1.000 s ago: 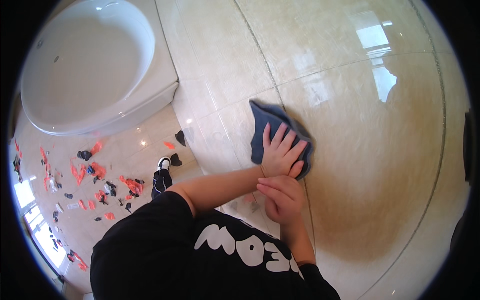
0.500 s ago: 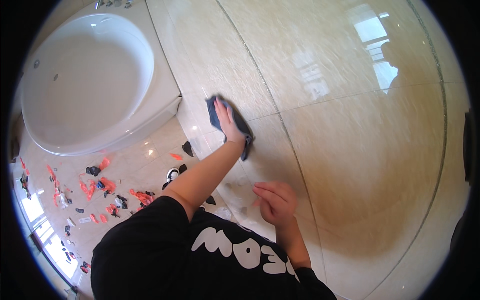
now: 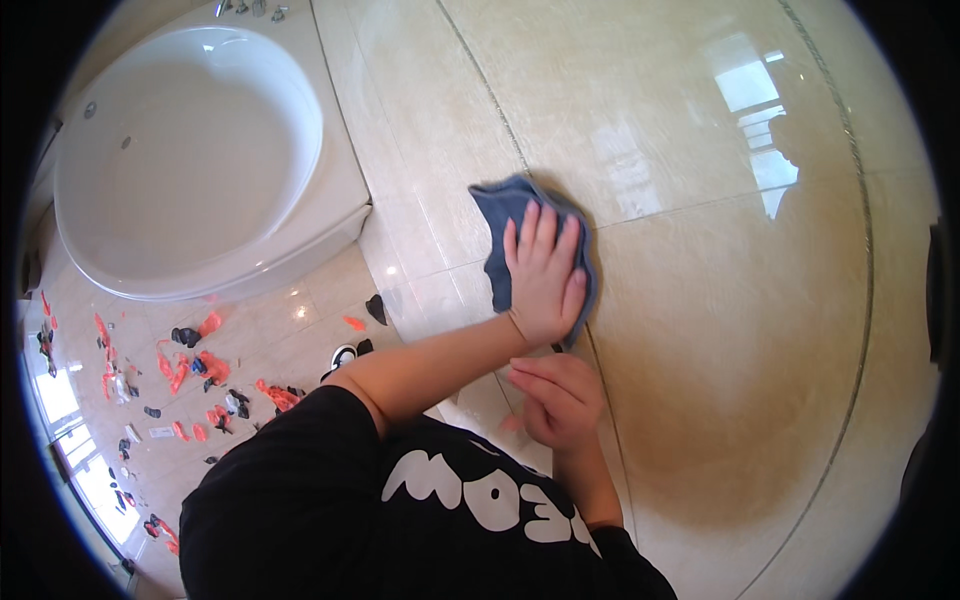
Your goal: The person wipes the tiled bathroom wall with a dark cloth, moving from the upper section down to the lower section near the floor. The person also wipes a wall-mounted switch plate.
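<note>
A blue-grey cloth [image 3: 500,210] lies spread against the glossy beige tiled surface [image 3: 700,320]. My left hand [image 3: 545,265] holds it there, palm down, with the fingers stretched over it and the thumb along its right side. Just below, close to my chest, is my right hand [image 3: 560,400]. Its fingers are curled and pressed together, with nothing showing in them, and it does not hold the cloth. The cloth's lower corner reaches down close to the right hand's fingertips.
A white bathtub [image 3: 200,170] with metal taps [image 3: 250,10] stands at the upper left. Torn red and black scraps [image 3: 205,365] litter the floor at the left. One shoe [image 3: 344,355] shows beneath my left arm. Windows reflect in the tiles.
My left hand has moved right with the cloth, across the dark joint between the tiles. The cloth now lies more spread out. My right hand has hardly moved.
</note>
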A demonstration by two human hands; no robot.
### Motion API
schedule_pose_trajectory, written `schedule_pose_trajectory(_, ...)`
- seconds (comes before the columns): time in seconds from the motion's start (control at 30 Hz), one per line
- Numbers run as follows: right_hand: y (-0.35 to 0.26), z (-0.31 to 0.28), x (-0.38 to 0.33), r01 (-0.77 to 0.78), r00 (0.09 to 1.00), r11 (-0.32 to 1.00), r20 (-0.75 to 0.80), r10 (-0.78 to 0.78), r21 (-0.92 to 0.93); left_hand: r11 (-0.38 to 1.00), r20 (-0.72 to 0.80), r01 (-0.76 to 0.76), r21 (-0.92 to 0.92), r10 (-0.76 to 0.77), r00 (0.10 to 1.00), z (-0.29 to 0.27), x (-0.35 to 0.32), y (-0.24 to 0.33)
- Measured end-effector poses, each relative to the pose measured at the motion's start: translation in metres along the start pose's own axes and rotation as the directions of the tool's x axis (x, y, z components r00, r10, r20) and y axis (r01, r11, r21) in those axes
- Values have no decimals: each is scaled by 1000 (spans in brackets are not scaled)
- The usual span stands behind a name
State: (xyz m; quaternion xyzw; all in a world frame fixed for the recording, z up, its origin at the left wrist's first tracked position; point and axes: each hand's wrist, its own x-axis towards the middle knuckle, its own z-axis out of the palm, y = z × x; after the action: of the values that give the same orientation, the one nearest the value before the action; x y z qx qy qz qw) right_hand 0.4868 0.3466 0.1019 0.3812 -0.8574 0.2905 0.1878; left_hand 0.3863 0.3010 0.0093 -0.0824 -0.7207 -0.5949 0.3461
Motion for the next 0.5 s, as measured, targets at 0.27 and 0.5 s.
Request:
schedule_pose_trajectory(0.27,6,-10,-17,26,1000,999,0,-26,29,970,-251,228,-89,-243,937,4,71,-95)
schedule_pose_trajectory(0.5,15,-6,-22,81,995,996,-56,-79,46,980,-107,199,5,-197,975,13,-13,-29)
